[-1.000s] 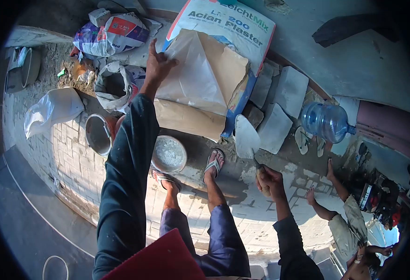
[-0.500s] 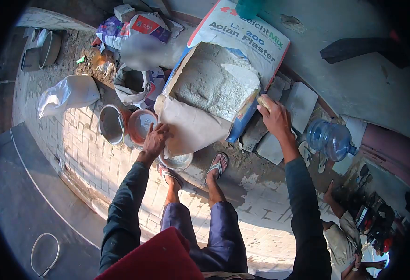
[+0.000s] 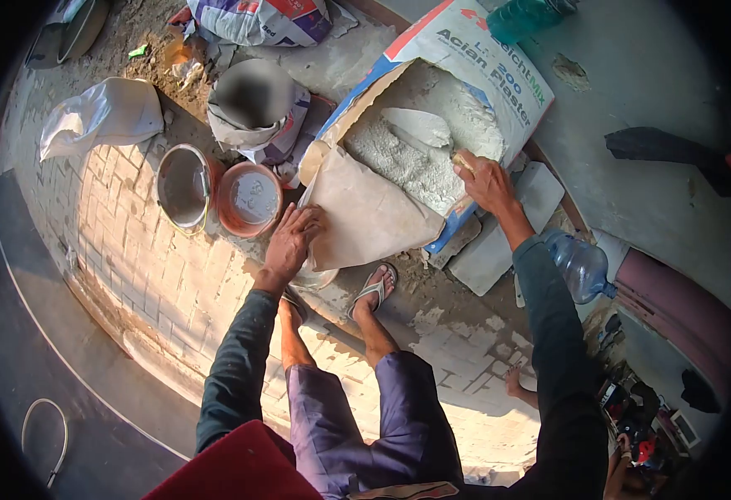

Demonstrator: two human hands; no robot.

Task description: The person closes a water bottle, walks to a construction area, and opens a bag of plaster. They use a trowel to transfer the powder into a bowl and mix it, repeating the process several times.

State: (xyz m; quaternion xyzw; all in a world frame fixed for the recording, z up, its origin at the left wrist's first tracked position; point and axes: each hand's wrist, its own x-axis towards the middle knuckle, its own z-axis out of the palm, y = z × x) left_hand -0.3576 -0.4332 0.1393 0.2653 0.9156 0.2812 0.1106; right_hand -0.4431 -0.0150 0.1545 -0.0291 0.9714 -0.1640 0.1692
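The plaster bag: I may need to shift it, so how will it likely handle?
The plaster bag is probably heavy, given the mass of powder inside. It could sag and spill if tipped, since its opening is wide. Its paper flap, folded outward at the left hand, looks bendable and might tear if used for lifting.

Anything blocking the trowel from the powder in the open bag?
Nothing visible: the trowel in the right hand meets the powder, and the paper flap at the left hand lies clear of the blade.

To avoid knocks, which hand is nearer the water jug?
Your right hand, up and left of the jug in view; your left hand is farther off, by the paper flap.
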